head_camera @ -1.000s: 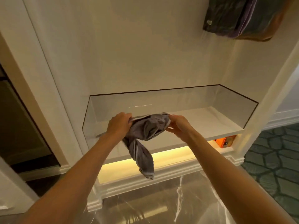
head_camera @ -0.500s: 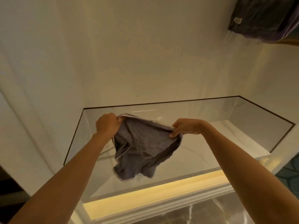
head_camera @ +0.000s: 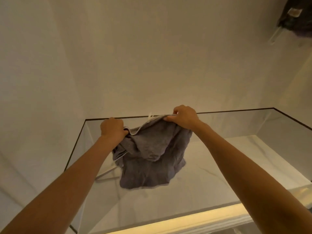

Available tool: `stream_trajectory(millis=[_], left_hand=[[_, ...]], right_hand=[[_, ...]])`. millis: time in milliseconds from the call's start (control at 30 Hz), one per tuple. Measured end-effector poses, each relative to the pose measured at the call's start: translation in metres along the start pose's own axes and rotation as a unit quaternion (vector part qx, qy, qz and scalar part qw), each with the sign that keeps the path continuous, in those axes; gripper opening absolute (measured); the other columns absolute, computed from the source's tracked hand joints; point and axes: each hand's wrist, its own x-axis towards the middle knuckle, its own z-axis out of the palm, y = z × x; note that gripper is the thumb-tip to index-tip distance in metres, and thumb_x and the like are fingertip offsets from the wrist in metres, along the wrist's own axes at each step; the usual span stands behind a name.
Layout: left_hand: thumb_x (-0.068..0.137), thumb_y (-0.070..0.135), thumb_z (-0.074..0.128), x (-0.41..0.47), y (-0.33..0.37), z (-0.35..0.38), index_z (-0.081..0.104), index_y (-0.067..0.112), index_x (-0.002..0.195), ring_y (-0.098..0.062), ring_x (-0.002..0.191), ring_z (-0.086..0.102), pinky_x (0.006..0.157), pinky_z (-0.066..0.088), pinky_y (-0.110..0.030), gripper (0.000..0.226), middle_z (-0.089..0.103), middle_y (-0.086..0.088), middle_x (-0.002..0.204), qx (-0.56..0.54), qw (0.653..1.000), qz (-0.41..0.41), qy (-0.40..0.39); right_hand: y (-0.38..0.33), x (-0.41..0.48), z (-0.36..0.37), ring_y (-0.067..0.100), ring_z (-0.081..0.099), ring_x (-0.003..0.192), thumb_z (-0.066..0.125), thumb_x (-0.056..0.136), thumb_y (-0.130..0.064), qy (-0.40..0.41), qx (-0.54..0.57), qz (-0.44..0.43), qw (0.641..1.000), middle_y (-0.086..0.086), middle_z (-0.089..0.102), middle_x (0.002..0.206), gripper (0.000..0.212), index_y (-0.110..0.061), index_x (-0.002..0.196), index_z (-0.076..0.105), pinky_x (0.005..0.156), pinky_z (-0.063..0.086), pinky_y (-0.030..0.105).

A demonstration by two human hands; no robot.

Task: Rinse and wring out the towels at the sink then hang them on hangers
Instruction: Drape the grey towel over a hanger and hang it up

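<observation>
A grey towel (head_camera: 150, 162) with a pale edge hangs crumpled between my two hands, held up in front of a white wall niche. My left hand (head_camera: 113, 129) grips its left upper corner in a fist. My right hand (head_camera: 184, 116) pinches the upper edge, a little higher than the left. A thin white hanger (head_camera: 150, 115) shows only as a hook tip above the towel and a white wire (head_camera: 106, 174) below its left side; whether a hand holds it is hidden.
A recessed white shelf (head_camera: 253, 149) with glossy side walls lies behind the towel, lit from beneath by a warm strip (head_camera: 185, 222). Dark towels (head_camera: 297, 19) hang on a white hanger at the top right.
Both hands have risen with the towel and spread apart, and the towel has opened out from a twisted bundle. The view has tilted upward, closer to the niche.
</observation>
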Motion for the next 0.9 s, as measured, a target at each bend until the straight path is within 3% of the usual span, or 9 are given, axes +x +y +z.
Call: stream_trajectory(millis=[67, 133, 200, 267, 367, 467, 600, 800, 900], left_hand=[[0.078, 0.038, 0.063, 0.018, 0.006, 0.007, 0.059, 0.011, 0.108, -0.025, 0.1, 0.058, 0.077, 0.045, -0.03, 0.04, 0.06, -0.006, 0.106, -0.133, 0.988, 0.036, -0.075], [0.059, 0.034, 0.071, 0.028, 0.02, 0.009, 0.052, 0.022, 0.113, -0.016, 0.103, 0.057, 0.085, 0.048, -0.031, 0.058, 0.058, 0.003, 0.112, -0.372, 0.901, 0.116, -0.191], [0.061, 0.02, 0.073, 0.036, 0.035, 0.012, 0.049, 0.026, 0.111, -0.014, 0.099, 0.058, 0.081, 0.049, -0.029, 0.056, 0.06, 0.0, 0.109, -0.513, 0.822, 0.129, -0.212], [0.062, 0.01, 0.07, 0.04, 0.045, 0.012, 0.057, 0.021, 0.092, -0.019, 0.081, 0.059, 0.07, 0.047, -0.029, 0.034, 0.063, -0.005, 0.087, -0.54, 0.816, 0.098, -0.183], [0.055, 0.016, 0.058, 0.05, 0.057, 0.01, 0.055, 0.019, 0.06, -0.014, 0.063, 0.047, 0.057, 0.034, -0.025, 0.007, 0.051, 0.0, 0.06, -0.54, 0.832, 0.055, -0.117], [0.075, -0.001, 0.053, 0.07, 0.071, -0.002, 0.054, 0.016, 0.061, -0.011, 0.065, 0.044, 0.061, 0.033, -0.023, 0.022, 0.049, -0.001, 0.063, -0.602, 0.797, 0.029, -0.047], [0.079, -0.006, 0.049, 0.087, 0.073, -0.012, 0.052, 0.017, 0.058, -0.009, 0.063, 0.046, 0.059, 0.037, -0.018, 0.031, 0.049, 0.001, 0.061, -0.648, 0.761, -0.03, 0.017], [0.074, 0.015, 0.058, 0.091, 0.025, 0.006, 0.063, 0.011, 0.07, -0.019, 0.074, 0.054, 0.069, 0.041, -0.029, 0.008, 0.059, -0.007, 0.075, -0.567, 0.813, -0.128, -0.028], [0.063, 0.058, 0.063, 0.086, -0.005, 0.022, 0.065, 0.016, 0.084, -0.021, 0.087, 0.059, 0.076, 0.045, -0.031, 0.047, 0.064, -0.006, 0.093, -0.345, 0.907, -0.13, -0.203]], right_hand=[[-0.008, 0.016, 0.004, 0.019, 0.053, 0.075, 0.064, 0.086, -0.031, -0.095, 0.198, -0.002, 0.976, 0.007, 0.058, 0.076, 0.033, 0.001, 0.087, 0.068, 0.065, 0.041, 0.027], [-0.014, 0.029, 0.008, 0.019, 0.056, 0.081, 0.058, 0.088, -0.015, -0.163, 0.322, -0.003, 0.932, 0.008, 0.061, 0.083, 0.017, -0.001, 0.093, 0.068, 0.071, 0.048, 0.026], [-0.017, 0.042, 0.014, 0.018, 0.056, 0.081, 0.05, 0.085, -0.006, -0.2, 0.423, -0.008, 0.884, 0.007, 0.058, 0.086, 0.015, -0.006, 0.095, 0.061, 0.068, 0.05, 0.021], [-0.013, 0.055, 0.02, 0.017, 0.051, 0.078, 0.048, 0.068, -0.011, -0.222, 0.481, 0.005, 0.848, 0.007, 0.053, 0.086, 0.028, -0.013, 0.096, 0.052, 0.061, 0.046, 0.019], [0.013, 0.079, 0.035, 0.021, 0.052, 0.088, 0.048, 0.059, -0.016, -0.296, 0.45, 0.011, 0.842, 0.011, 0.053, 0.104, 0.053, -0.015, 0.112, 0.043, 0.073, 0.047, 0.026], [0.042, 0.098, 0.057, 0.024, 0.047, 0.116, 0.06, 0.069, -0.017, -0.421, 0.322, -0.034, 0.847, 0.01, 0.049, 0.128, 0.067, -0.017, 0.133, 0.039, 0.099, 0.041, 0.039], [0.065, 0.095, 0.104, 0.023, 0.037, 0.132, 0.06, 0.089, -0.025, -0.461, 0.209, -0.025, 0.862, 0.008, 0.046, 0.14, 0.047, -0.011, 0.133, 0.048, 0.112, 0.025, 0.041], [0.061, 0.121, 0.115, 0.022, 0.059, 0.093, 0.052, 0.094, -0.029, -0.303, 0.457, 0.091, 0.831, 0.01, 0.062, 0.104, 0.025, -0.008, 0.106, 0.058, 0.08, 0.051, 0.034], [0.032, 0.142, 0.102, 0.016, 0.055, 0.072, 0.053, 0.09, -0.015, -0.279, 0.478, 0.047, 0.831, 0.006, 0.059, 0.079, 0.015, -0.013, 0.076, 0.057, 0.06, 0.046, 0.025]])
